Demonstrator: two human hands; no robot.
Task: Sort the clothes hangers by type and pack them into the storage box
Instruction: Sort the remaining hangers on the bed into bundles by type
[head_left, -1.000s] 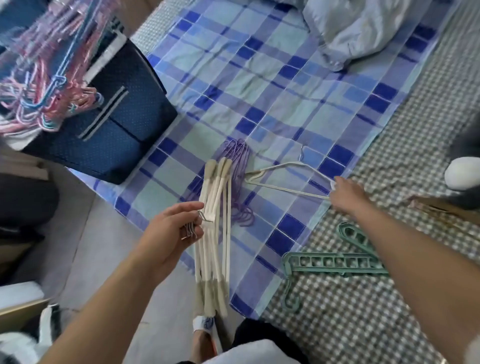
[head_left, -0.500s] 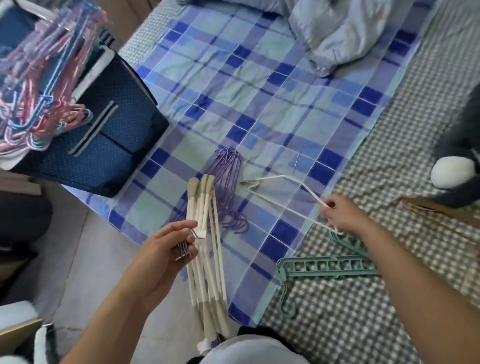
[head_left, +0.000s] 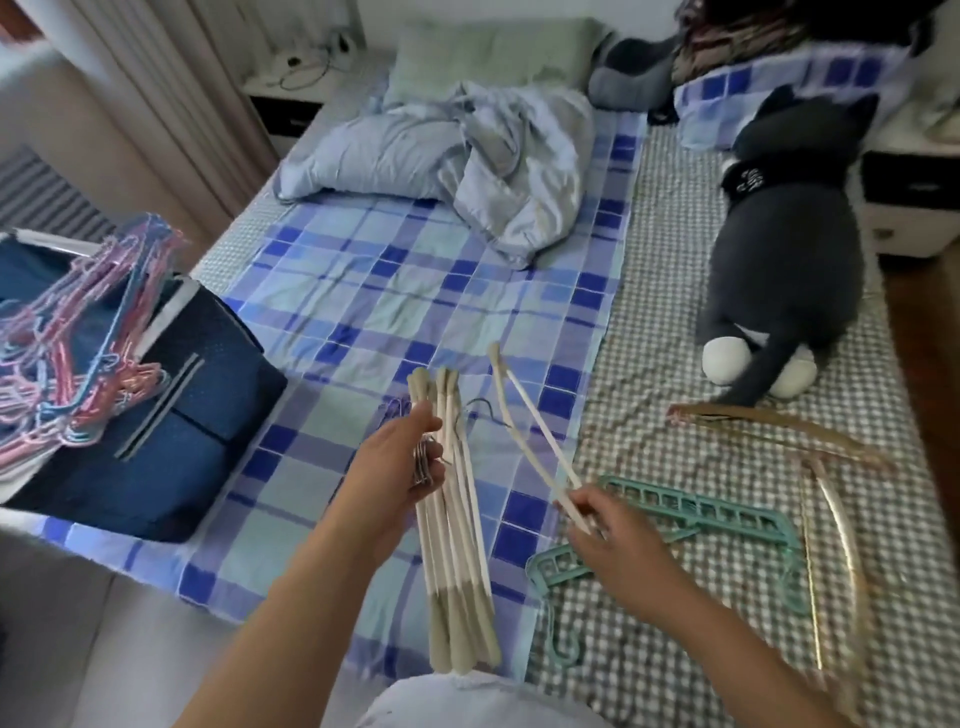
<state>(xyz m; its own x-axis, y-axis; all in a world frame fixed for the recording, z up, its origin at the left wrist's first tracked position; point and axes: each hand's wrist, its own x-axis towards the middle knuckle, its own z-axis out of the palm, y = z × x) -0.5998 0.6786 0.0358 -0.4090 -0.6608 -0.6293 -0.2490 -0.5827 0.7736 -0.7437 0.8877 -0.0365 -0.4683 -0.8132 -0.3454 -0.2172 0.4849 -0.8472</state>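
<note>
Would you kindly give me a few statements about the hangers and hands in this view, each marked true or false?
1. The left hand holds a bundle of cream hangers. True.
2. The right hand is empty. False: it pinches a single cream hanger, lifted off the bed.
3. The green plastic hangers lie on the grey checked sheet. True.
4. The pink and blue wire hangers lie on the blue plaid sheet. False: they are piled in the dark blue storage box at the left.
5. The grey plush cat sits inside the storage box. False: it lies on the grey checked sheet.
</note>
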